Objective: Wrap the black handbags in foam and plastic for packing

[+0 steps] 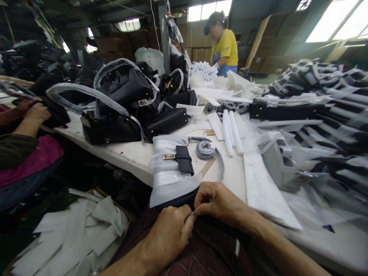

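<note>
black handbags (120,103), foam rolls (231,132), paper scraps (77,234), person in yellow (225,48)

handbag (172,168): matt black leather, perhaps | wrap: white foam sheet | clasp (169,156): shiny metal

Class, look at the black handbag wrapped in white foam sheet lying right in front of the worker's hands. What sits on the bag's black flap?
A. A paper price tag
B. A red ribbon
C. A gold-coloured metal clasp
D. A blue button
C: the black handbag wrapped in white foam sheet shows a gold-coloured metal clasp on its flap; no ribbon, tag or button appears there.
</note>
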`<state>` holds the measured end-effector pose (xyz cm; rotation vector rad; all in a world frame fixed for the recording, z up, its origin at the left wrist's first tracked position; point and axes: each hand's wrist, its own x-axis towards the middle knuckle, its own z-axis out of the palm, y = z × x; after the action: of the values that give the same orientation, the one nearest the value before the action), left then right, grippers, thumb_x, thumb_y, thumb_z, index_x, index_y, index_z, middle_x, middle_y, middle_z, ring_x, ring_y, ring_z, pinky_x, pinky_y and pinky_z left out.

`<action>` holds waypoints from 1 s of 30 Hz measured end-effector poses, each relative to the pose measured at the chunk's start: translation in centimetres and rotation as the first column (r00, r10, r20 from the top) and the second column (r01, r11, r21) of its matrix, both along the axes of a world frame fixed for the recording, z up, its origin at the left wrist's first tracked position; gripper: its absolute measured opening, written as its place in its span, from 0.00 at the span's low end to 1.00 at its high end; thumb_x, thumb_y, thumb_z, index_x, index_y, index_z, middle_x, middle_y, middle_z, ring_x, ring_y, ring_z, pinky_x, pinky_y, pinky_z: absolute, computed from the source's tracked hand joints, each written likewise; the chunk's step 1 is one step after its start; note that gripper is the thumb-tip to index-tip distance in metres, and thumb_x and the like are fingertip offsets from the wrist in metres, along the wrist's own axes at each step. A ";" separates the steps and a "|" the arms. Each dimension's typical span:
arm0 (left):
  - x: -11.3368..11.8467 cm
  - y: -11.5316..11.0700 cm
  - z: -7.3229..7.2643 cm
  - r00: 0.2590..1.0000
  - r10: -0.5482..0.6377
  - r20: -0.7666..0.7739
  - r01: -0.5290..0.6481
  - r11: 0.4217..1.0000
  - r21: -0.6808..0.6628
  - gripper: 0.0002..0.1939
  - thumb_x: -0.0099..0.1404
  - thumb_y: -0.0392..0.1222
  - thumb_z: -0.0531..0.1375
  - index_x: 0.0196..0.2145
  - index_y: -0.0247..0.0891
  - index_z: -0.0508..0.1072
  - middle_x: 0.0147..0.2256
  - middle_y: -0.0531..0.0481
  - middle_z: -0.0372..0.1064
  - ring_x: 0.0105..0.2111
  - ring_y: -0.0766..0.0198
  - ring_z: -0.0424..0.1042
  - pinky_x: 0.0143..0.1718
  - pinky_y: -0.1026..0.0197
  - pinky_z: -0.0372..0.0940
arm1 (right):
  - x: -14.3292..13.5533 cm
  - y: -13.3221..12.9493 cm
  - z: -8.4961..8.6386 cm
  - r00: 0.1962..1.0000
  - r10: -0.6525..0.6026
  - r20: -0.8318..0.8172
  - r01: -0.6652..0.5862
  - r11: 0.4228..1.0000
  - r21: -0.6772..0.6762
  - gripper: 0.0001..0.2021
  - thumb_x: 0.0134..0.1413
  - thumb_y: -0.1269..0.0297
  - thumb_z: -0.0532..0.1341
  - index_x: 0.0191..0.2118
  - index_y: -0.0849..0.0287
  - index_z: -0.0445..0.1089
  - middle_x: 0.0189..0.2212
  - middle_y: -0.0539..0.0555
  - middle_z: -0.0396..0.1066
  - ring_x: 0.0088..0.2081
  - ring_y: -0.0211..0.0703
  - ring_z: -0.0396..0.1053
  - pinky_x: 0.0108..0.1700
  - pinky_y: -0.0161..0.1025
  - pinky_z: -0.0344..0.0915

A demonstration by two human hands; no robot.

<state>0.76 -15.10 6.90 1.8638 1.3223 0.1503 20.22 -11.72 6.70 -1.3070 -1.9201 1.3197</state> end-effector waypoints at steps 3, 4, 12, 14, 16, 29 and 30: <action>0.3 0.0 -0.3 0.988 0.093 0.127 -0.071 0.983 -0.169 0.17 0.69 0.48 0.47 0.29 0.38 0.68 0.23 0.48 0.73 0.21 0.63 0.74 0.22 0.66 0.62 | 0.2 -0.9 -0.4 0.999 0.010 0.048 -0.021 0.972 0.235 0.03 0.48 0.69 0.69 0.28 0.55 0.77 0.28 0.49 0.73 0.31 0.40 0.69 0.34 0.35 0.60; 0.5 0.0 -0.6 0.973 0.149 0.177 -0.099 0.959 -0.265 0.18 0.69 0.50 0.47 0.29 0.38 0.66 0.22 0.49 0.73 0.19 0.63 0.72 0.19 0.66 0.61 | 0.4 -1.2 -0.6 0.998 0.023 0.064 -0.042 0.949 0.312 0.03 0.49 0.69 0.69 0.28 0.54 0.78 0.28 0.50 0.73 0.32 0.40 0.69 0.35 0.36 0.59; 1.5 0.1 -2.0 0.789 0.446 0.423 -0.118 0.785 -0.608 0.27 0.56 0.66 0.56 0.30 0.36 0.65 0.17 0.52 0.67 0.12 0.68 0.64 0.11 0.71 0.54 | 1.6 -2.5 -3.0 0.996 0.020 -0.082 0.030 0.824 0.566 0.11 0.59 0.55 0.65 0.30 0.55 0.78 0.25 0.49 0.72 0.30 0.37 0.69 0.38 0.37 0.59; 1.6 0.1 -2.0 0.768 0.476 0.428 -0.123 0.766 -0.631 0.28 0.54 0.68 0.58 0.29 0.36 0.66 0.16 0.53 0.67 0.11 0.69 0.63 0.11 0.71 0.53 | 1.6 -2.9 -3.7 0.994 0.029 -0.103 0.046 0.750 0.659 0.10 0.63 0.57 0.62 0.35 0.55 0.78 0.25 0.50 0.72 0.30 0.37 0.69 0.38 0.37 0.60; 1.5 0.1 -1.9 0.744 0.508 0.433 -0.135 0.750 -0.647 0.29 0.53 0.68 0.60 0.30 0.35 0.66 0.16 0.53 0.66 0.11 0.71 0.62 0.11 0.72 0.52 | 1.4 -3.7 -4.5 0.996 0.007 -0.089 0.059 0.696 0.715 0.09 0.65 0.61 0.60 0.42 0.54 0.77 0.28 0.51 0.73 0.30 0.37 0.69 0.37 0.38 0.60; 1.5 -0.1 -2.2 0.849 0.361 0.387 -0.122 0.845 -0.520 0.26 0.62 0.65 0.54 0.33 0.35 0.66 0.21 0.51 0.71 0.16 0.67 0.70 0.17 0.68 0.61 | -0.6 -9.0 -6.4 0.759 -0.605 -0.243 0.586 0.796 -0.151 0.16 0.57 0.51 0.64 0.31 0.59 0.78 0.30 0.54 0.76 0.34 0.45 0.71 0.36 0.37 0.64; 1.5 -0.1 -2.2 0.861 0.337 0.380 -0.118 0.860 -0.497 0.26 0.62 0.65 0.53 0.33 0.36 0.66 0.21 0.51 0.71 0.17 0.67 0.70 0.18 0.68 0.62 | -1.0 -8.8 -6.0 0.748 -0.608 -0.268 0.533 0.790 -0.304 0.19 0.55 0.47 0.64 0.31 0.61 0.78 0.29 0.55 0.75 0.33 0.45 0.70 0.36 0.37 0.64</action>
<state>2.23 -15.17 4.71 1.1658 1.1236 0.3499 19.18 -20.55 0.73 -1.4789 -1.0222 1.3239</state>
